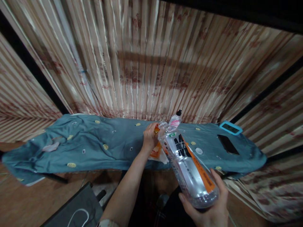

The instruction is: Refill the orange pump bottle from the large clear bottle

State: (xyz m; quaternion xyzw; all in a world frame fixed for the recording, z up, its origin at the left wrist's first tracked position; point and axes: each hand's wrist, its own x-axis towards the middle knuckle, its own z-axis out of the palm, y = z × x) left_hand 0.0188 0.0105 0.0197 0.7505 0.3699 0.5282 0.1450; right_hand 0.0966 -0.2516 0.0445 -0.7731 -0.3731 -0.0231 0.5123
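My right hand (209,209) is wrapped round the base of a large clear plastic bottle (189,167) with a silver, black and orange label. The bottle is tilted, its uncapped-looking neck pointing away and to the left. At that mouth, my left hand (149,138) is closed round a small amber-orange thing (156,128); its kind is mostly hidden by the fingers. Just behind the neck stands a small clear bottle (175,121) with a black top and pink marking. Under my left hand lie an orange packet (155,152) and a white tissue (163,157). A white round lid (199,151) rests right of the bottle.
A teal patterned cloth (94,138) covers the low table. A dark phone (228,144) and a blue-framed device (230,127) lie at the right. Striped curtains (142,63) hang behind. At lower left is a dark box-like object (75,205) with a white cable.
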